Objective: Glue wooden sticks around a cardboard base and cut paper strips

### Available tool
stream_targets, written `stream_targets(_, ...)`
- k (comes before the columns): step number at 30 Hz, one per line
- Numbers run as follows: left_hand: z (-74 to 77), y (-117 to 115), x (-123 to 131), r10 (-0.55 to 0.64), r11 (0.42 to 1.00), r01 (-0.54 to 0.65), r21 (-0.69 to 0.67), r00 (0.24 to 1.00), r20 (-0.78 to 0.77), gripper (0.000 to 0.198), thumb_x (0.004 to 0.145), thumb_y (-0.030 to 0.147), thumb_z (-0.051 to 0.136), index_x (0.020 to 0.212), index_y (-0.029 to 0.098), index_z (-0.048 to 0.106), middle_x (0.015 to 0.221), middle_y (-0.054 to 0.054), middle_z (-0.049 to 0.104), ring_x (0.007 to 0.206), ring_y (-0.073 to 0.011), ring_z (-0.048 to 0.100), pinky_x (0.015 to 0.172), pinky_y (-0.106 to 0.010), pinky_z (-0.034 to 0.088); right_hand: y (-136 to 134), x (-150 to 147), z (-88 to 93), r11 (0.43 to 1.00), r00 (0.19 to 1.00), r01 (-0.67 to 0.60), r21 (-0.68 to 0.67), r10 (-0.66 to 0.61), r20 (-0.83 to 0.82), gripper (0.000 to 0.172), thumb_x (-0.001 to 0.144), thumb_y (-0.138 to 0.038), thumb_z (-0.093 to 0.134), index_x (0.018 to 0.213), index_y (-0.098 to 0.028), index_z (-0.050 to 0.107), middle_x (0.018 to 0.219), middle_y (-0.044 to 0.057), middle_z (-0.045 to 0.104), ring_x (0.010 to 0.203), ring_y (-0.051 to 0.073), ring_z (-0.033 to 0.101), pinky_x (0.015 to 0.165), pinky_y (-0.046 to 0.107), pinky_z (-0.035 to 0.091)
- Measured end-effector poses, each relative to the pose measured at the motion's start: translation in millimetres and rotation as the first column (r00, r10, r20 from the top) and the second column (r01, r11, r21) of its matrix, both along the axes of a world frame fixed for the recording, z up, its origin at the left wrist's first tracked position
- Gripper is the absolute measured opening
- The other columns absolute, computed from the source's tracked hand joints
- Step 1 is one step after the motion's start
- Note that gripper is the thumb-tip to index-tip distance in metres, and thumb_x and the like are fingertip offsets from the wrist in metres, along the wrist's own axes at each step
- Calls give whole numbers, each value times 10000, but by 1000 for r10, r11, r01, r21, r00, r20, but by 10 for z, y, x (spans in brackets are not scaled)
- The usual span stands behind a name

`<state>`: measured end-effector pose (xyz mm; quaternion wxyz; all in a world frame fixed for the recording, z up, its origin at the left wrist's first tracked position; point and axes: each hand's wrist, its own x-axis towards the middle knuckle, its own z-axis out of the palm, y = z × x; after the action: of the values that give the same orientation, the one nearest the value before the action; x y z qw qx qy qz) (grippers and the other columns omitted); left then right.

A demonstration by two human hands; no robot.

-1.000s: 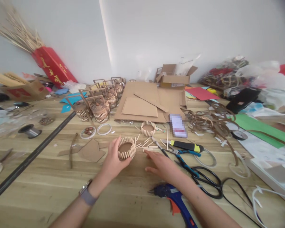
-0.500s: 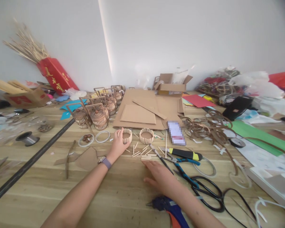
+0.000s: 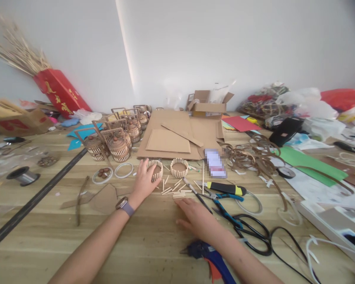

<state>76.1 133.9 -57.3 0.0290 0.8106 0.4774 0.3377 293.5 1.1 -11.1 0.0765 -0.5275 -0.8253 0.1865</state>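
Observation:
My left hand [image 3: 142, 182], with a watch on its wrist, rests at the left side of a small ring of upright wooden sticks [image 3: 157, 176]. Its fingers are spread, and the thumb lies against the ring. To the right stands a second stick ring [image 3: 179, 168] with a brown base. My right hand [image 3: 193, 216] lies nearly flat on the table, fingers stretched out, fingertips by a short row of sticks [image 3: 178, 195]. Several loose sticks [image 3: 180, 185] are scattered between the hands. A blue glue gun [image 3: 205, 252] lies partly under my right forearm.
Lidded woven baskets [image 3: 120, 148] stand at back left beside cardboard sheets [image 3: 168, 141]. A phone [image 3: 215, 163], a utility knife [image 3: 226, 188], pliers [image 3: 225, 196] and black-handled scissors [image 3: 254, 234] lie right. Brown strips [image 3: 248, 156] pile beyond; a wire spool [image 3: 23, 176] sits left.
My left hand has shifted slightly left and its fingers have spread beside the ring. My right hand stays by the row of sticks. The whole view has turned a little to the right.

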Motion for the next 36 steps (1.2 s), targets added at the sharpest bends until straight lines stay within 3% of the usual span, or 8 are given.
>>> stream_targets(6, 92, -136, 241, -258, 964, 264, 24, 954, -156, 323, 935, 176, 419, 1215, 165, 581, 1199, -133, 633, 1240, -266, 538, 1076, -492, 430, 20, 6, 49, 999, 999, 4, 50, -6, 46, 304, 910, -186, 556, 1203, -164, 635, 1166, 93, 688, 1085, 220, 631, 952, 308, 494)
stream_targets(10, 63, -188, 453, -347, 934, 358, 4, 908, -233, 367, 883, 39, 394, 1195, 112, 574, 1303, -170, 593, 1343, -266, 460, 1101, -481, 414, 193, 27, 105, 982, 978, 135, 135, -154, 138, 272, 950, -133, 439, 1096, -149, 667, 1149, 149, 674, 1105, 263, 609, 951, 381, 486)
stream_targets(13, 62, -209, 546, -343, 936, 352, -13, 902, -262, 415, 846, -39, 352, 1184, 69, 566, 1320, -208, 570, 1396, -279, 386, 1123, -497, 378, 342, 75, 128, 951, 932, 251, 183, -288, 218, 223, 926, -157, 484, 1045, -116, 668, 1089, 211, 677, 1080, 344, 608, 891, 464, 494)
stream_targets(16, 55, -259, 561, -340, 939, 340, -53, 896, -286, 379, 874, -11, 366, 1177, 87, 572, 1281, -198, 593, 1345, -282, 453, 1115, -502, 382, 387, 129, 115, 933, 893, 314, 173, -352, 279, 195, 884, -130, 531, 1026, -115, 663, 1012, 208, 707, 995, 335, 655, 827, 422, 508)
stream_targets(19, 19, -343, 539, -337, 941, 320, -107, 892, -300, 337, 961, 164, 407, 1269, 108, 532, 1349, -209, 548, 1322, -300, 474, 1090, -505, 404, 351, 196, 103, 933, 880, 332, 139, -359, 311, 241, 868, -90, 525, 1068, -138, 651, 1028, 175, 719, 961, 281, 683, 788, 341, 505)
stream_targets(24, -46, -460, 540, -375, 924, 316, -215, 859, -349, 519, 980, 461, 407, 1439, 220, 409, 1555, -155, 346, 1426, -373, 309, 1105, -589, 323, 423, 378, 201, 919, 859, 385, 87, -391, 330, 195, 939, -208, 516, 1042, -142, 668, 1031, 128, 712, 980, 233, 676, 798, 301, 506)
stream_targets(30, -60, -562, 518, -423, 900, 320, -297, 808, -411, 566, 1006, 443, 317, 1491, 152, 320, 1567, -133, 334, 1462, -317, 250, 1157, -505, 262, 751, 406, 195, 894, 816, 447, 33, -423, 395, 317, 945, -341, 595, 1208, -165, 590, 1217, 90, 613, 1019, 218, 630, 864, 430, 544)
stream_targets(36, -163, -735, 214, -365, 928, 274, -253, 807, -465, 587, 1001, 438, 317, 1502, 134, 275, 1581, -156, 291, 1464, -274, 260, 1162, -457, 258, 909, 344, 149, 890, 817, 454, -36, -400, 416, 333, 943, -334, 598, 1227, -162, 579, 1224, 94, 608, 1020, 223, 631, 854, 429, 549)
